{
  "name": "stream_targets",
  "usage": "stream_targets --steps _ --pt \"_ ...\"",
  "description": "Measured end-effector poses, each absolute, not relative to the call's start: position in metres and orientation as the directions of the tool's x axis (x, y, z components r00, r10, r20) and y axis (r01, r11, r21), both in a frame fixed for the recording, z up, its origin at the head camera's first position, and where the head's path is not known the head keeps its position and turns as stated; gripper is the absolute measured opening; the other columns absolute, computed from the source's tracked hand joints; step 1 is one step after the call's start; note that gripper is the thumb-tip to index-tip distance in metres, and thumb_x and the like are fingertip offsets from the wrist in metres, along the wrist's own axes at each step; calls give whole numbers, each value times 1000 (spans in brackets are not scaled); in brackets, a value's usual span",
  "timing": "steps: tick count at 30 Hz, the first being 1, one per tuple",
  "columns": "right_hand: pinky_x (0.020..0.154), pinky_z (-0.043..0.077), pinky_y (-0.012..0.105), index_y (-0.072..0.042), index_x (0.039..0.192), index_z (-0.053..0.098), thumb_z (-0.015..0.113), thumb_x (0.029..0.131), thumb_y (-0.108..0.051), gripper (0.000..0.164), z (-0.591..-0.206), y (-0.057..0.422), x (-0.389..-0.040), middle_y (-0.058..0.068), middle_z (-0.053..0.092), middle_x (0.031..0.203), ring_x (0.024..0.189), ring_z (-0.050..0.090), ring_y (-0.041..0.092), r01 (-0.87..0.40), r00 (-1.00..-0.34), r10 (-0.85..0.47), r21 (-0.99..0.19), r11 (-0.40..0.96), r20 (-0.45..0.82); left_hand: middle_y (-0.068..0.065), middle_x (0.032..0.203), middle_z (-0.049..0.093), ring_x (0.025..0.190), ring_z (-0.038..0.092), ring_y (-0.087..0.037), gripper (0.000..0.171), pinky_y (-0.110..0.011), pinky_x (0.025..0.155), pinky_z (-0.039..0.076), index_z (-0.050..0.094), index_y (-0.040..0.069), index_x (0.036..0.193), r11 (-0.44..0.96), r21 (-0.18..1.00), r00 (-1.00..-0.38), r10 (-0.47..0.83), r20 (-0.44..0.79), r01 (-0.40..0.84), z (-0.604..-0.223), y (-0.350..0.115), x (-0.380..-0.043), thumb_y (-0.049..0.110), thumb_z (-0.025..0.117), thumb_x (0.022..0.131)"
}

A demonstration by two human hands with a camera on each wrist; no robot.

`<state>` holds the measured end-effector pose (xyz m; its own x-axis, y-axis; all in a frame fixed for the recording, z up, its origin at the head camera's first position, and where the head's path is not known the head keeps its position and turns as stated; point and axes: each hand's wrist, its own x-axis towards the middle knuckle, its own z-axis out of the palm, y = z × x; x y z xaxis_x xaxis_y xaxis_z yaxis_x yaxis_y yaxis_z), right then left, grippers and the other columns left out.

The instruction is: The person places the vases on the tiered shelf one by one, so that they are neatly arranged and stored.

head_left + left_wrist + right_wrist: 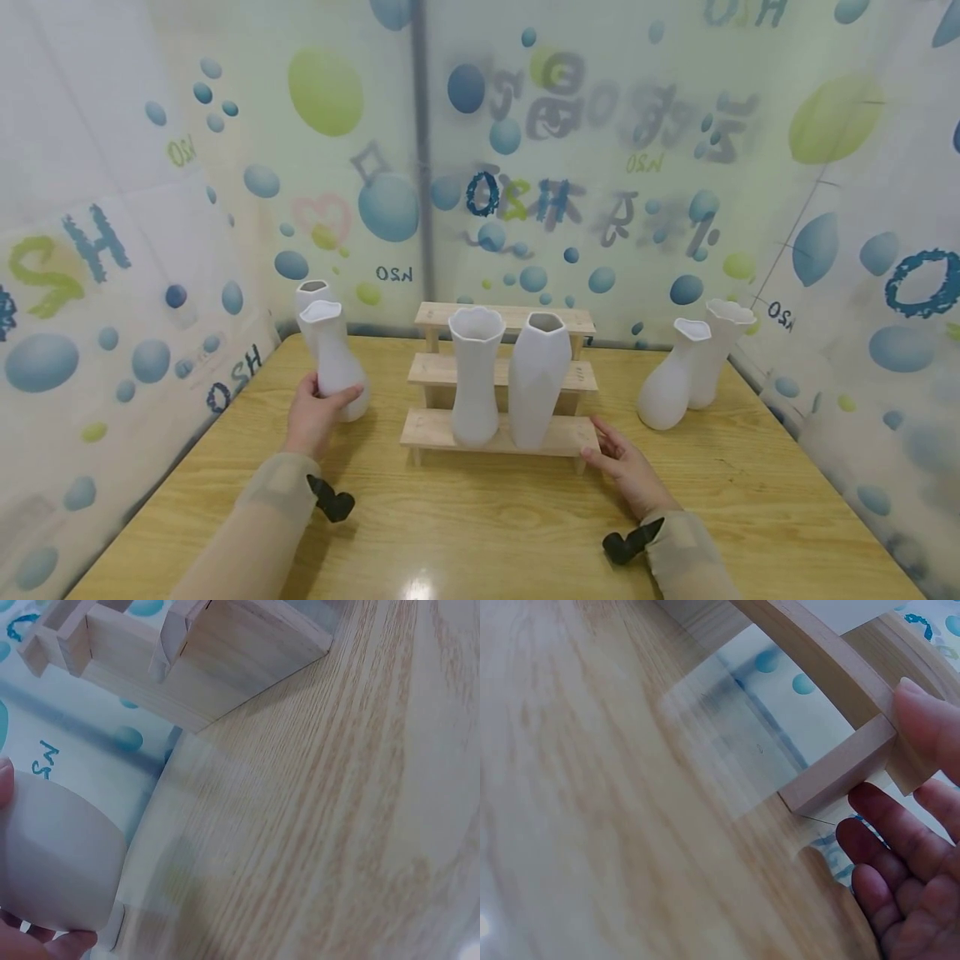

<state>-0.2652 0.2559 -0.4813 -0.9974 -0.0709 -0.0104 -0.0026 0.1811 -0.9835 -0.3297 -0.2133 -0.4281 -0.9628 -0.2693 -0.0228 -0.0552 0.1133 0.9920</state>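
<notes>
My left hand (315, 412) holds a white vase (341, 367) with a narrow neck and flared lip by its rounded lower body. Thumb and fingers lie on either side of the smooth vase body (60, 855) in the left wrist view. Just behind it is another white vase (312, 291), mostly hidden. On the right, my other hand (626, 467) grips the end of the bottom step of a three-step wooden stand (427, 433), thumb at the front corner. On that step stand a scalloped-rim vase (477, 375) and a faceted vase (538, 375), side by side.
At the right of the wood-grain table (480, 525) stand a round-bodied vase (669, 387) and, close behind it, a taller vase (716, 354) with a wavy rim. Printed curtains (330, 200) surround the table at the back and both sides.
</notes>
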Motion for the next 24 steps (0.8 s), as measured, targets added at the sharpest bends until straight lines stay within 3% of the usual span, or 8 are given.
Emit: stream_targets --steps 24 --pt "107 28 46 -10 152 27 67 92 -22 73 -480 255 -265 20 50 137 125 45 29 10 -997 -68 -984 179 -23 -17 152 26 136 29 -34 90 -51 110 27 17 6 152 83 997 -990 -142 18 6 -415 -204 -319 26 75 86"
